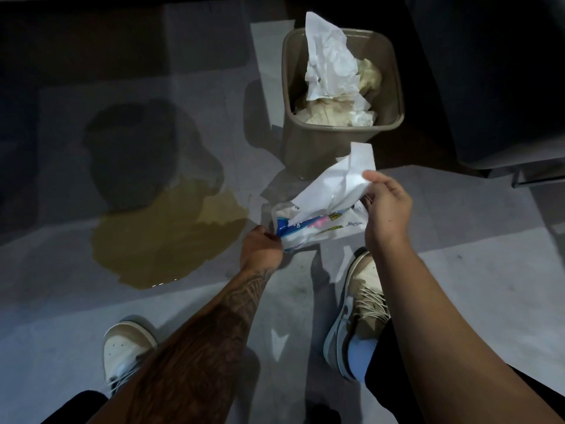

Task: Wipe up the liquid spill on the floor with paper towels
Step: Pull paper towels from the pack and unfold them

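Gripping near-left end of paper towel pack (321, 229) with left hand (261, 247), fingers curled tight round the wrapper. Pinching 1 white sheet (333, 185) with right hand (386, 206): thumb and fingertips closed on sheet's right edge, remaining fingers loosely bent. Sheet partly out of pack's top opening, crumpled, 1 corner sticking up toward the far side. Pack between both hands, printed wrapper blue, pink and yellow, in front of near wall of bin (305, 145). Cannot tell whether pack touches floor (458, 240).

Spill (165, 237) on floor, left of pack: yellow-brown puddle, wide, irregular outline, small glints along near edge. Apart from sheet and pack; right tongue of puddle reaching close to left hand in view. Dark round shadow (131, 148) over far part of puddle.

Bin at far centre: tan, squarish, rounded corners, upright on floor. Inside: beige stained towels (330, 113), wadded, plus 1 loose white towel (330, 65) standing up past far rim.

2 shoes near: left shoe (127, 347) at near left, right shoe (357, 304) just near of pack, tan and white, laced, with blue sock (362, 359) at ankle. Tattooed forearm (208, 338) behind left hand. Dark cabinet (489, 71) at far right, right of bin.
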Motion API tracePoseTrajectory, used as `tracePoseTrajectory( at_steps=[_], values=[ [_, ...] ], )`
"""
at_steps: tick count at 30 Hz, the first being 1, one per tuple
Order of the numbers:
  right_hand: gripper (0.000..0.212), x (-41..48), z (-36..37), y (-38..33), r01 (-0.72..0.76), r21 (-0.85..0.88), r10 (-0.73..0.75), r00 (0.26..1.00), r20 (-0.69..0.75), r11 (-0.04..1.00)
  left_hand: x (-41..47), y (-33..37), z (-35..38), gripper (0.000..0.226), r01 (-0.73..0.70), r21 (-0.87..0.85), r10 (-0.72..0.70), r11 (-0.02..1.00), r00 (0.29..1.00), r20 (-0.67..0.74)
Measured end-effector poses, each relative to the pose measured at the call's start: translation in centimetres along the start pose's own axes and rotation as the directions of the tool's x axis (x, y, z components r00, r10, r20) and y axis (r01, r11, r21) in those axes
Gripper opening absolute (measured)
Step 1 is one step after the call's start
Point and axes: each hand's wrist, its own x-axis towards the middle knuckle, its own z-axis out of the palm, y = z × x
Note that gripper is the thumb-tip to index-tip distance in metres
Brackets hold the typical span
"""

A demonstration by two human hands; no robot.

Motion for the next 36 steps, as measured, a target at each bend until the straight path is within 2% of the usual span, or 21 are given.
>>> tracePoseTrajectory(
  at_steps=[2, 4, 5, 6, 8, 10, 11, 13, 15, 17, 18, 20, 22, 24, 27, 29, 31, 33, 36],
  values=[
    [0.019, -0.2, 0.5, -0.4, -0.081, 0.149, 0.09, 0.995, -0.05, 0.986, -0.2, -0.3, 0.1, 0.013, 0.002, -0.034, -0.002, 0.999, 1.0, 0.001],
    [0.02, -0.3, 0.6, -0.1, -0.108, 0.216, 0.128, 0.989, -0.078, 0.97, -0.4, -0.3, 0.1, 0.013, -0.004, -0.029, 0.005, 1.0, 1.0, 0.012],
    [0.026, -0.4, 0.4, 0.2, -0.079, 0.158, 0.094, 0.991, -0.093, 0.984, -0.6, -0.2, 0.1, 0.013, -0.019, -0.018, 0.019, 1.0, 1.0, 0.016],
    [0.033, -0.4, 0.1, 0.4, -0.004, 0.011, 0.005, 0.997, -0.082, 1.0, -0.7, -0.1, 0.2, 0.013, -0.048, 0.001, 0.048, 0.999, 0.999, 0.015],
    [0.049, -0.3, -0.3, 1.1, 0.191, -0.322, -0.173, 0.981, 0.082, 0.927, -1.2, 0.2, 0.4, 0.014, -0.143, 0.033, 0.142, 0.989, 0.99, 0.015],
    [0.057, -0.3, -0.2, 1.3, 0.228, -0.444, -0.154, 0.969, 0.196, 0.867, -1.8, 0.7, 0.8, 0.018, -0.224, 0.057, 0.222, 0.973, 0.974, 0.044],
    [0.052, -0.5, 0.1, 1.2, 0.214, -0.448, -0.13, 0.969, 0.212, 0.868, -2.1, 0.9, 0.9, 0.02, -0.264, 0.073, 0.26, 0.962, 0.964, 0.063],
    [0.033, -0.7, 0.9, 0.9, 0.198, -0.403, -0.115, 0.968, 0.222, 0.893, -2.5, 1.3, 1.2, 0.021, -0.324, 0.079, 0.319, 0.943, 0.945, 0.069],
    [0.016, -0.7, 1.5, 0.2, 0.195, -0.299, -0.136, 0.969, 0.208, 0.934, -2.5, 1.5, 1.2, 0.021, -0.338, 0.167, 0.329, 0.926, 0.941, 0.08],
    [0.015, -0.4, 1.8, -1.2, 0.137, -0.089, -0.125, 0.984, 0.131, 0.986, -2.4, 1.5, 1.2, 0.021, -0.354, 0.254, 0.346, 0.9, 0.935, 0.079],
    [0.017, -0.1, 1.8, -1.9, 0.109, 0.03, -0.111, 0.99, 0.089, 0.994, -2.4, 1.4, 1.2, 0.021, -0.349, 0.238, 0.342, 0.906, 0.937, 0.073],
    [0.02, 0.3, 1.6, -3.5, 0.093, 0.178, -0.1, 0.995, 0.03, 0.98, -2.5, 1.4, 1.3, 0.018, -0.304, 0.117, 0.296, 0.945, 0.952, 0.082],
    [0.022, 0.1, 1.6, -4.9, 0.082, 0.23, -0.087, 0.996, 0.014, 0.97, -2.8, 1.6, 0.9, 0.014, -0.238, -0.019, 0.238, 0.971, 0.964, 0.117],
    [0.022, -0.4, 1.8, -6.3, 0.073, 0.273, -0.081, 0.997, 0.018, 0.959, -3.4, 2.5, -0.5, 0.02, -0.183, -0.159, 0.203, 0.97, 0.972, 0.118],
    [0.023, -1.9, 3.0, -8.2, 0.061, 0.312, -0.083, 0.995, 0.058, 0.948, -4.7, 5.5, -4.5, 0.042, -0.176, -0.412, 0.252, 0.894, 0.958, 0.136],
    [0.025, -3.2, 4.0, -9.3, 0.034, 0.305, -0.07, 0.992, 0.106, 0.952, -6.0, 7.6, -7.5, 0.057, -0.185, -0.523, 0.31, 0.832, 0.937, 0.162],
    [0.028, -5.0, 4.8, -10.6, -0.029, 0.315, -0.028, 0.984, 0.176, 0.949, -7.2, 9.4, -10.4, 0.065, -0.155, -0.621, 0.304, 0.768, 0.942, 0.141],
    [0.032, -7.1, 5.5, -12.2, -0.113, 0.339, 0.036, 0.974, 0.224, 0.934, -8.8, 10.4, -13.6, 0.058, -0.164, -0.672, 0.309, 0.722, 0.946, 0.1],
    [0.04, -10.2, 6.0, -14.9, -0.237, 0.354, 0.138, 0.949, 0.283, 0.905, -11.5, 10.5, -18.2, 0.028, -0.129, -0.686, 0.26, 0.716, 0.961, 0.091]
  ],
)
